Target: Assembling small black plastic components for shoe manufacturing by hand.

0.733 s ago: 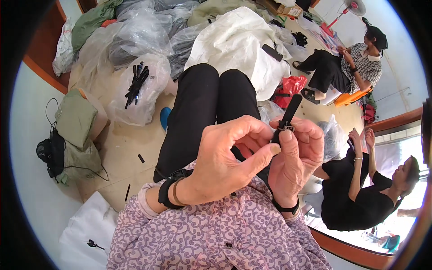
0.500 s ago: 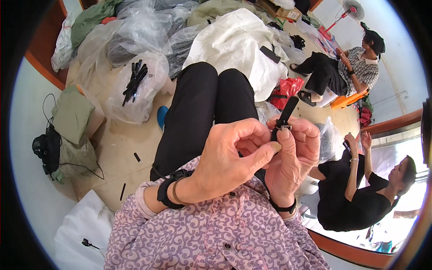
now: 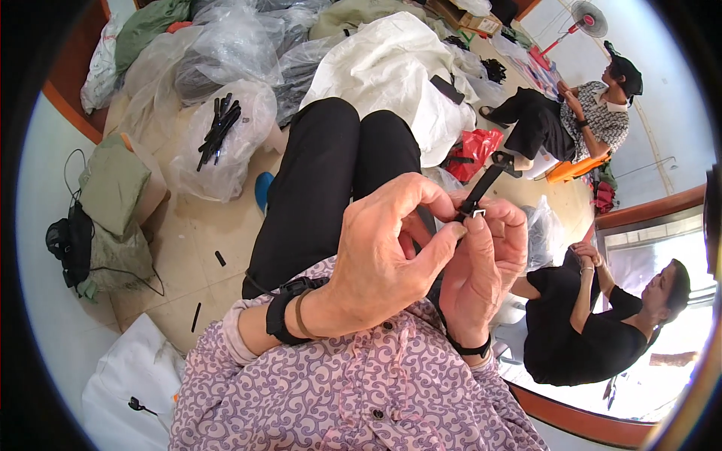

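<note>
Above my lap, both hands meet at a narrow black strap [image 3: 486,183] with a small silver buckle [image 3: 477,213]. My left hand [image 3: 387,252] pinches it between thumb and forefinger, just left of the buckle. My right hand [image 3: 489,263] grips it from the other side, thumb tip up against the buckle and fingers curled behind. The strap's free end sticks up and to the right past the fingers. The part between the fingertips is partly hidden. A black band is round each wrist.
Several black strips [image 3: 219,128] lie on a clear plastic bag [image 3: 237,169] at the left. A white sack [image 3: 376,71] spreads beyond my knees, with a red bag [image 3: 475,150] beside it. Two people sit at the right, one in black [image 3: 583,338], one in a patterned shirt [image 3: 602,124].
My left hand has risen slightly, and its fingers bend more at the strap. The strap's free end leans further right. The person in black has brought both hands together.
</note>
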Demonstrator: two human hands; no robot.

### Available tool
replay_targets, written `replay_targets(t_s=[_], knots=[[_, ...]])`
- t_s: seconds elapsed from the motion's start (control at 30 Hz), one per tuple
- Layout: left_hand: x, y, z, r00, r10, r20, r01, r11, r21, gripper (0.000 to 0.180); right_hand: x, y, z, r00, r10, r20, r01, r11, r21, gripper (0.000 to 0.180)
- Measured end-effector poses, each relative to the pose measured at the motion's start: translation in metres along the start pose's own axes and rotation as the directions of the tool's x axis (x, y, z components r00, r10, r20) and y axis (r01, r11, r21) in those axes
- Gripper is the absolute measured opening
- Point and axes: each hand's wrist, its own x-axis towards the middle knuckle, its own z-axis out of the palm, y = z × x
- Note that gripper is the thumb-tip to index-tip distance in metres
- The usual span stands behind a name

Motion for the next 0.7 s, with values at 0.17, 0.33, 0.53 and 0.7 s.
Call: replay_targets(t_s=[0.17, 0.33, 0.53, 0.7], knots=[[0.003, -0.004, 0.004, 0.993, 0.069, -0.1, -0.076, 0.995, -0.067, 0.016, -0.002, 0.002, 0.0, 1.0, 0.002, -0.026, -0.002, 1.0, 0.0, 0.016], [0.001, -0.012, -0.001, 0.988, 0.148, -0.052, -0.146, 0.988, 0.046, 0.021, -0.004, 0.004, 0.0, 0.999, 0.003, -0.043, -0.003, 1.0, -0.001, 0.015], [0.001, -0.018, -0.003, 0.98, 0.183, -0.076, -0.174, 0.978, 0.113, 0.026, -0.006, 0.004, 0.0, 0.996, 0.057, -0.068, -0.058, 0.998, -0.015, 0.015], [0.003, -0.02, -0.002, 0.973, 0.2, -0.112, -0.188, 0.976, 0.113, 0.022, -0.008, 0.004, -0.001, 0.993, 0.095, -0.071, -0.102, 0.988, -0.112, 0.013]])
